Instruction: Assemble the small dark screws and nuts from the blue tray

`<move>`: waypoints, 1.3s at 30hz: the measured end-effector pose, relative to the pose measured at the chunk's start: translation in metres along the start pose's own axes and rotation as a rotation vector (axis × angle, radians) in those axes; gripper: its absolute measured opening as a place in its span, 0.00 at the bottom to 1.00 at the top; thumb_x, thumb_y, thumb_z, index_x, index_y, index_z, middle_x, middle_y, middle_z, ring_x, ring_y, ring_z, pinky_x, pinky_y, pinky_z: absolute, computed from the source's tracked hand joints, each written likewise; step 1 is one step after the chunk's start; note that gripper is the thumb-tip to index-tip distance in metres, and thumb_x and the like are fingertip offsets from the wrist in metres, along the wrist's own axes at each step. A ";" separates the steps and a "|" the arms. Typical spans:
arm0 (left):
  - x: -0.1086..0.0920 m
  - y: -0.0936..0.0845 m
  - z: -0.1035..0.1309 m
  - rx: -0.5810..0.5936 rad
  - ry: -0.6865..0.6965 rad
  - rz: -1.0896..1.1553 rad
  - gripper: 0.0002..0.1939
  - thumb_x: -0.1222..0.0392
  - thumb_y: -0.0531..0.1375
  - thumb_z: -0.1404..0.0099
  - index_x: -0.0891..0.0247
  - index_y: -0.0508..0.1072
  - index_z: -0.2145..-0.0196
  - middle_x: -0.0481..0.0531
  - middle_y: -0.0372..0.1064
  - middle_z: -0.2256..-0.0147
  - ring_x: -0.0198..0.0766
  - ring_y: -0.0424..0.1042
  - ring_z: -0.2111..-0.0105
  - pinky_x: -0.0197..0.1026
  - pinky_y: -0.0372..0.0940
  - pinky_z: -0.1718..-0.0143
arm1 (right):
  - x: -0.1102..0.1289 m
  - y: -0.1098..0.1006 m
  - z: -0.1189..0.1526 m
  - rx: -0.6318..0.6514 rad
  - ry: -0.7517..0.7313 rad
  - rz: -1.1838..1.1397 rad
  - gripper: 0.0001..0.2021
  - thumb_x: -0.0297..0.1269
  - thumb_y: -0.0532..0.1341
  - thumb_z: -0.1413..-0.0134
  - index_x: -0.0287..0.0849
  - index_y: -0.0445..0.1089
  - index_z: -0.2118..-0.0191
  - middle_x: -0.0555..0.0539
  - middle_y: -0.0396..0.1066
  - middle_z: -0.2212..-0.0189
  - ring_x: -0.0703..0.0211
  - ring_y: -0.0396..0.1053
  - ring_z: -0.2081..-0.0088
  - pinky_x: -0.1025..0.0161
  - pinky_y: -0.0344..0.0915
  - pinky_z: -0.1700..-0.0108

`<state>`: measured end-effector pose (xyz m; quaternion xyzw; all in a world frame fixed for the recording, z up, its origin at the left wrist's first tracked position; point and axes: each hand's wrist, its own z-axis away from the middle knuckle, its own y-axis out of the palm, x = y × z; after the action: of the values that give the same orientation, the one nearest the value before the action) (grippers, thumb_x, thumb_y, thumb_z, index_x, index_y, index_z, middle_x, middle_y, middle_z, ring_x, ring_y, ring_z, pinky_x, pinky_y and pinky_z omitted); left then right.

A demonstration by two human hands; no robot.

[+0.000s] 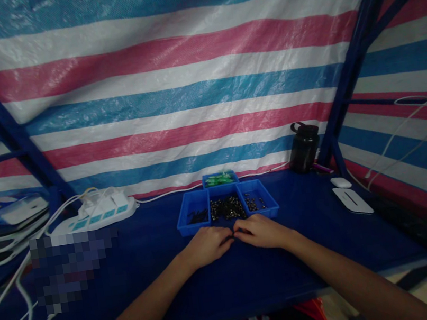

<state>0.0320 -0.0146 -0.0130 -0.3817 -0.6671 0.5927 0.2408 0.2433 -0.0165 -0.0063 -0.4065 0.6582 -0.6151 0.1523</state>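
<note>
In front of the small blue bins, my left hand (210,245) and my right hand (262,231) meet, fingertips nearly touching above the blue tabletop (239,279). Both have thumb and fingers pinched together; whatever lies between them is too small to make out. Just beyond my left hand is the left blue bin (183,219), holding thin black pieces (198,216). The middle bin holds a heap of small dark and shiny metal parts (227,207). Behind my right hand, the right bin (270,202) has a few scattered small metal parts (254,202).
A fourth bin holding green pieces (218,179) stands behind the others. At left are a white power strip (104,217), white cables (27,295) and stacked devices (6,234). To the right stand a black bottle (303,147) and a flat white device (353,200).
</note>
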 end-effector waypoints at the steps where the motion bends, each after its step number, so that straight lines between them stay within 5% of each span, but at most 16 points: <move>1: 0.000 0.000 0.000 -0.001 0.000 0.002 0.07 0.59 0.52 0.32 0.62 0.68 0.65 0.47 0.71 0.69 0.36 0.71 0.69 0.34 0.56 0.72 | 0.000 0.000 0.000 -0.001 0.003 0.002 0.09 0.38 0.52 0.39 0.42 0.68 0.61 0.50 0.72 0.73 0.62 0.68 0.72 0.68 0.52 0.70; 39: 0.001 0.001 0.000 0.004 -0.047 0.018 0.07 0.59 0.51 0.33 0.61 0.68 0.65 0.48 0.71 0.70 0.36 0.71 0.70 0.34 0.57 0.72 | -0.004 0.003 0.000 0.017 -0.004 0.003 0.09 0.36 0.54 0.41 0.41 0.69 0.62 0.50 0.72 0.74 0.64 0.67 0.74 0.68 0.51 0.71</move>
<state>0.0315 -0.0145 -0.0139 -0.3731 -0.6679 0.6051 0.2204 0.2450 -0.0134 -0.0100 -0.4055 0.6532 -0.6196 0.1581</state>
